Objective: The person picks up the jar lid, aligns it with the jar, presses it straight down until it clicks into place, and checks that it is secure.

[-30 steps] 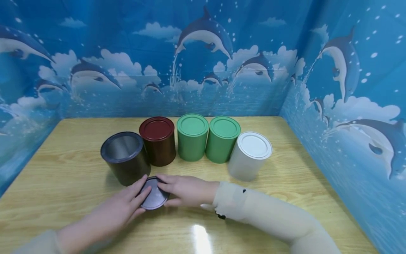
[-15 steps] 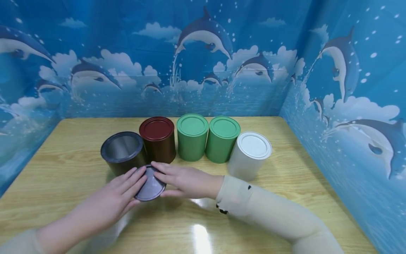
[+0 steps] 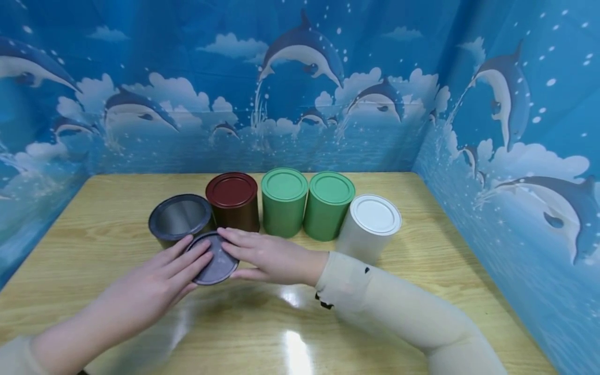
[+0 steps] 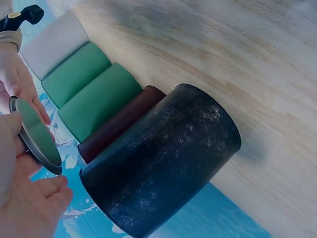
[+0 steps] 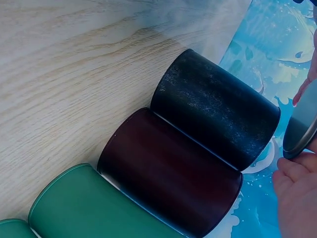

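Both hands hold a round dark metal lid (image 3: 216, 264) between them, raised above the table and tilted. My left hand (image 3: 157, 284) grips its left edge, with the fingers lying over the top. On the opposite side, my right hand (image 3: 269, 259) pinches the rim, thumb at the near edge. Just behind the lid stands a large black can (image 3: 162, 240) without a cover, its dark inside showing. The lid overlaps the can's near right side in the head view. From the left wrist, the lid (image 4: 38, 133) appears edge-on, clear of the black can (image 4: 163, 161).
Right of the black can, a dark red lidded can (image 3: 234, 213), two green lidded cans (image 3: 283, 216) (image 3: 325, 219) and a white lidded can (image 3: 367, 234) form a curved row. They stand on a wooden table (image 3: 398, 323). A blue dolphin-print curtain (image 3: 300, 140) encloses the back and sides.
Both hands have raised the lid and carried it leftward and away from the person, toward the black can's top. The cans have stayed in place.
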### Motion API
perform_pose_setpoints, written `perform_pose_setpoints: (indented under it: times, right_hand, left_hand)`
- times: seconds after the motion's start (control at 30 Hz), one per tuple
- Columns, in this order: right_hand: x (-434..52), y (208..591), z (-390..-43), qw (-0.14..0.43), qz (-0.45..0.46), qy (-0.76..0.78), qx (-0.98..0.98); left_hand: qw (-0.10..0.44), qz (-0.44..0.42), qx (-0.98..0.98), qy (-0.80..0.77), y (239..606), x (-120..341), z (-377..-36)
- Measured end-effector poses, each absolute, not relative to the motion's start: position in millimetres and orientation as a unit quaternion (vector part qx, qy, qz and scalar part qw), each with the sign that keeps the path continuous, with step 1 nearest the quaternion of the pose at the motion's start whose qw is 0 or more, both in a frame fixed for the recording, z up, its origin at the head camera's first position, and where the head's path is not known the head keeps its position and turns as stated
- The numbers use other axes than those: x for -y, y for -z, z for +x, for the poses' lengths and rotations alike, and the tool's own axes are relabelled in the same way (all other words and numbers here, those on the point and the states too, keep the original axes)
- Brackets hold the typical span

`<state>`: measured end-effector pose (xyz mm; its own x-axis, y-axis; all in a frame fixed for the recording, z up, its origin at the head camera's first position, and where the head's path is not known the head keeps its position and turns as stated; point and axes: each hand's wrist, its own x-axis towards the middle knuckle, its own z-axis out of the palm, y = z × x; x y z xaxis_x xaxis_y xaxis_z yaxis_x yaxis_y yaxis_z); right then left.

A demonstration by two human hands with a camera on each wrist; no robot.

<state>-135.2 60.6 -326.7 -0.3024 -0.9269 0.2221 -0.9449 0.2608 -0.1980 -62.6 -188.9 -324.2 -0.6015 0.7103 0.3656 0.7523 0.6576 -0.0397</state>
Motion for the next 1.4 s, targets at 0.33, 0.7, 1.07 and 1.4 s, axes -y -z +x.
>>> perform_pose_setpoints:
  times: [0.33,0.7,1.07,1.4]
  right_hand:
    - [-55.1,318.3,-138.4,0.036,0.593,-0.158,0.789]
    - [-42.5,311.6,-148.9,0.033,0.585,-0.146,0.797]
    - [-31.6,307.3,-162.6,0.003,0.576,-0.106,0.811]
    - [-18.5,302.8,-174.3,-0.039,0.558,-0.093,0.824]
  left_hand:
    - [0.196,-0.407,0.89,0.07,320.3,193.4,-67.0]
    - [0.19,-0.404,0.893,0.062,316.6,205.9,-78.2]
    - [0.139,-0.382,0.913,0.039,313.7,216.9,-90.0]
    - [0.137,-0.387,0.911,0.035,314.0,230.6,-101.8]
